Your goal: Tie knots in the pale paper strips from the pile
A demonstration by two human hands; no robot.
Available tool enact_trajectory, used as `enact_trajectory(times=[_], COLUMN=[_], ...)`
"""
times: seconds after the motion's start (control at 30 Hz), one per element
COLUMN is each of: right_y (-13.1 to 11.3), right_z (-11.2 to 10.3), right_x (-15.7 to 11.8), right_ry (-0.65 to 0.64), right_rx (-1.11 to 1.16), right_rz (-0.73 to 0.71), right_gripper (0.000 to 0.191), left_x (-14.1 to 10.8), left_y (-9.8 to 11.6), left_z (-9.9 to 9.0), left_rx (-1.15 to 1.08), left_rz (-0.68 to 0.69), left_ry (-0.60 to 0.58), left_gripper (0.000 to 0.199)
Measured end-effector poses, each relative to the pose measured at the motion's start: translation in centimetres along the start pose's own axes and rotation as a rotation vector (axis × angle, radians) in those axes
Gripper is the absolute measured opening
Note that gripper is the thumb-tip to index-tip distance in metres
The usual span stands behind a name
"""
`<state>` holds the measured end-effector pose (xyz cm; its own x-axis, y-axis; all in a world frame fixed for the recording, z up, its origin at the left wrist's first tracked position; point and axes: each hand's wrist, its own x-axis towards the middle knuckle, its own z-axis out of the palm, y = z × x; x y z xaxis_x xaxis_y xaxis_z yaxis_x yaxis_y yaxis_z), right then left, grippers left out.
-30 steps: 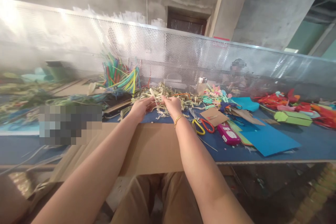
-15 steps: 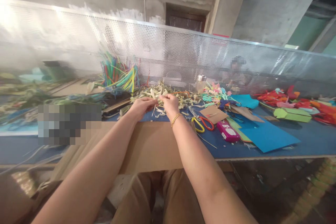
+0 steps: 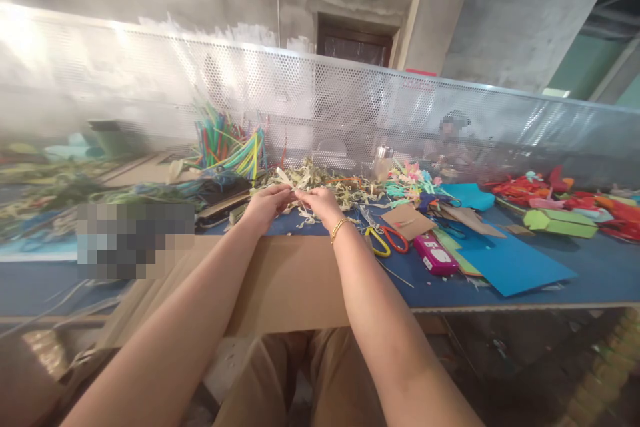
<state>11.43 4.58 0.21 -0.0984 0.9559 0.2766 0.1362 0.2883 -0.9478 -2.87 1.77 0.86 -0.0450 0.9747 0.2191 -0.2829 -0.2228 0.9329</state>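
Observation:
My left hand (image 3: pixel 270 205) and my right hand (image 3: pixel 319 203) meet over the far edge of a brown cardboard sheet (image 3: pixel 295 280). Both are closed in pinches, fingertips close together. A small pale piece shows at the fingers; what exactly they grip is too small to make out. Just beyond lies a heap of pale green-cream strips (image 3: pixel 350 192). To the right are yellow-handled scissors (image 3: pixel 377 241) and red-handled scissors (image 3: pixel 395 238).
A bundle of coloured stems (image 3: pixel 227 140) stands at the back left. Rightward lie a purple box (image 3: pixel 435 255), blue paper (image 3: pixel 515 263), a green paper box (image 3: pixel 560 223) and red scraps (image 3: pixel 525 188). A perforated metal screen (image 3: pixel 350 107) runs behind.
My right hand has turned and lowered slightly, its fingers now lying flatter toward the left hand. The left hand has barely moved, and the view has tilted up slightly.

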Motion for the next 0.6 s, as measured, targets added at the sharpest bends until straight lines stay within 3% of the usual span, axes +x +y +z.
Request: enact_trajectory(times=[0.2,0.6], right_y=[0.23,-0.13], right_z=[-0.03,-0.46], right_x=[-0.01,-0.13], right_ry=[0.011,0.007], right_rx=[-0.098,-0.239], right_rz=[-0.004,-0.071], right_gripper=[0.014,0.019], left_x=[0.03,0.42], left_y=[0.01,-0.18], left_z=[0.05,-0.56], left_rx=[0.077,0.240], left_rz=[0.040,0.092], left_ry=[-0.026,0.035], left_gripper=[0.038,0.041])
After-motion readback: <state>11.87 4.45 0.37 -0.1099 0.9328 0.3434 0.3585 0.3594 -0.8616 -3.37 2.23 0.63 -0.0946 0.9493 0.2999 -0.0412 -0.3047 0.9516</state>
